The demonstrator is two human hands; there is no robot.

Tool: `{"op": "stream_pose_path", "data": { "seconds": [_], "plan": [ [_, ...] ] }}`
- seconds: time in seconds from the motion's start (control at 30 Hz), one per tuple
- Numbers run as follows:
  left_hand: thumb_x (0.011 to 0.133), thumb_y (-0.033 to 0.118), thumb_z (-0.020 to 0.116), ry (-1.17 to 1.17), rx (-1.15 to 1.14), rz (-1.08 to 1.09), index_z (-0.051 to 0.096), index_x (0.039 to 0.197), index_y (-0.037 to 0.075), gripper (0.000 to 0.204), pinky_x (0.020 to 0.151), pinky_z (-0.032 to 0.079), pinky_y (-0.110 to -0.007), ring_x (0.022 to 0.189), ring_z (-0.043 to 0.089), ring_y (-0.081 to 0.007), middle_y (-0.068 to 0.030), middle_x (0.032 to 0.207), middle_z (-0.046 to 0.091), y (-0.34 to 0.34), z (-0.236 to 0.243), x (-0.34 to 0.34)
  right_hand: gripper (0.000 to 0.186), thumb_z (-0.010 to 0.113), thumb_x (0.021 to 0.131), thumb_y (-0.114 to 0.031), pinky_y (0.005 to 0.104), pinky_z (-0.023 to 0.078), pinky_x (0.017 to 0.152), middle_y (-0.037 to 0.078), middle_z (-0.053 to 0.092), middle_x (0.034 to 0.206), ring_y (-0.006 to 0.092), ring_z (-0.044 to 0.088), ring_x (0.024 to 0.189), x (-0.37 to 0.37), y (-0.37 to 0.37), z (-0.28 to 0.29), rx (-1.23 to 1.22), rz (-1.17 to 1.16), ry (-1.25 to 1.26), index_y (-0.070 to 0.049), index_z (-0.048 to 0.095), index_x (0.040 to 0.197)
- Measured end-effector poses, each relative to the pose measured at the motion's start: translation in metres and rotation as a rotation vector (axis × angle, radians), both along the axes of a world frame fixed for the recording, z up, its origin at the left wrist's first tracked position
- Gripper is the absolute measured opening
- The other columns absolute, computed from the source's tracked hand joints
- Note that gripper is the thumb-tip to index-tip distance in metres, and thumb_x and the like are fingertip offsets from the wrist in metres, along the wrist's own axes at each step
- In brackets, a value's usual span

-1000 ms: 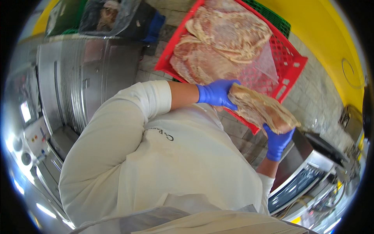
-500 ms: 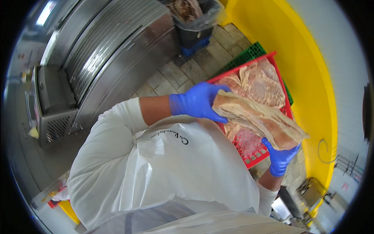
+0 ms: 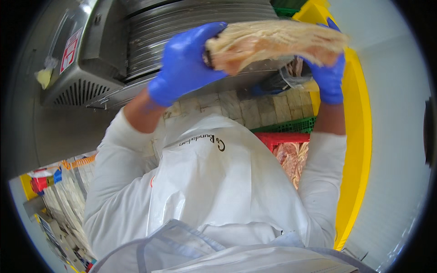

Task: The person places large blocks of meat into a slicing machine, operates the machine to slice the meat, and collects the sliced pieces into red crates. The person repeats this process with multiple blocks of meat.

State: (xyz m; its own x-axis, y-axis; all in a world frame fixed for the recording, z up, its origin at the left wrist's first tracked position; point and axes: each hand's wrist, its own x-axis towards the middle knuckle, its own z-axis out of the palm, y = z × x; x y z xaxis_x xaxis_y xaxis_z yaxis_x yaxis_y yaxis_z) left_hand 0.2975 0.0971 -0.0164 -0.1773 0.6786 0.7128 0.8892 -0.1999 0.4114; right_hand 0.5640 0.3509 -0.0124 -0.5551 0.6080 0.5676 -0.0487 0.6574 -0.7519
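Observation:
A long slab of pale, fatty raw meat (image 3: 277, 43) is stretched between my two blue-gloved hands, raised in front of a steel machine (image 3: 205, 25). My left hand (image 3: 189, 61) is closed round the slab's left end, thumb on top and fingers beneath. Its right end rests in my right hand (image 3: 330, 75), whose fingers are partly hidden behind the meat. Lower down, beside my right forearm, more meat slabs (image 3: 291, 159) lie in a red crate (image 3: 282, 138), mostly covered by my apron and sleeve.
The machine has a ribbed metal surface and a vented housing (image 3: 82, 91) at left. Behind the red crate sits a green crate (image 3: 296, 125). A lined dark bin (image 3: 277, 84) stands on the tiled floor (image 3: 232, 107). Along the right runs a yellow barrier (image 3: 357, 150) against a pale wall.
Both hands have lifted the meat slab away from above the red crate, up and to the left toward the steel machine. My view has turned with the body.

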Motion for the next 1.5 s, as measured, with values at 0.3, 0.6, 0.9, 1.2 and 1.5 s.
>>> {"op": "stream_pose_path", "data": {
  "seconds": [0.3, 0.6, 0.9, 1.2, 1.5],
  "plan": [
    [0.084, 0.032, 0.084, -0.006, -0.331, 0.1, 0.05, 0.149, 0.01, 0.077, 0.112, 0.046, -0.047, 0.137, 0.053, -0.036, -0.0188, 0.148, 0.055, 0.048, -0.137, -0.054, 0.048, 0.069, 0.091, -0.042, 0.0459, 0.049, 0.105, 0.016, 0.067, 0.133, 0.0374, 0.062, 0.125, -0.062, 0.054, -0.17, 0.118, -0.105, -1.018, -0.015, 0.067, 0.131],
    [0.088, 0.018, 0.081, -0.204, -0.387, 0.25, 0.059, 0.141, 0.008, 0.059, 0.111, 0.047, -0.042, 0.131, 0.06, -0.0333, -0.0178, 0.14, 0.063, -0.02, -0.128, -0.11, 0.043, 0.069, 0.091, -0.029, 0.0477, 0.047, 0.108, 0.015, 0.062, 0.138, 0.0353, 0.057, 0.13, -0.116, 0.045, -0.254, 0.343, -0.093, -0.841, -0.013, 0.067, 0.13],
    [0.095, 0.009, 0.074, 0.281, -0.257, 0.903, 0.06, 0.135, -0.002, 0.044, 0.111, 0.045, -0.037, 0.128, 0.06, -0.0246, -0.0156, 0.137, 0.064, -0.067, -0.029, -0.23, 0.042, 0.062, 0.087, -0.017, 0.0504, 0.042, 0.112, 0.011, 0.061, 0.136, 0.0334, 0.053, 0.131, -0.181, 0.146, -0.285, 0.693, -0.004, -0.766, -0.016, 0.067, 0.129],
    [0.095, 0.038, 0.072, 0.464, -0.478, 1.244, 0.06, 0.138, -0.002, 0.06, 0.109, 0.046, -0.044, 0.129, 0.06, -0.0371, -0.0222, 0.138, 0.064, -0.116, 0.02, -0.307, 0.023, 0.061, 0.094, -0.022, 0.0476, 0.053, 0.096, 0.011, 0.07, 0.115, 0.036, 0.066, 0.109, -0.101, 0.306, -0.295, 0.393, -0.147, -0.742, -0.012, 0.072, 0.112],
    [0.097, 0.047, 0.066, 0.667, -0.587, 1.324, 0.06, 0.137, -0.002, 0.063, 0.108, 0.046, -0.047, 0.128, 0.059, -0.0409, -0.0249, 0.137, 0.063, -0.13, 0.027, -0.327, 0.027, 0.059, 0.095, -0.02, 0.0445, 0.053, 0.097, 0.02, 0.073, 0.116, 0.0389, 0.068, 0.111, -0.011, 0.408, -0.297, -0.03, -0.547, -0.616, -0.008, 0.074, 0.113]
  ]
}}
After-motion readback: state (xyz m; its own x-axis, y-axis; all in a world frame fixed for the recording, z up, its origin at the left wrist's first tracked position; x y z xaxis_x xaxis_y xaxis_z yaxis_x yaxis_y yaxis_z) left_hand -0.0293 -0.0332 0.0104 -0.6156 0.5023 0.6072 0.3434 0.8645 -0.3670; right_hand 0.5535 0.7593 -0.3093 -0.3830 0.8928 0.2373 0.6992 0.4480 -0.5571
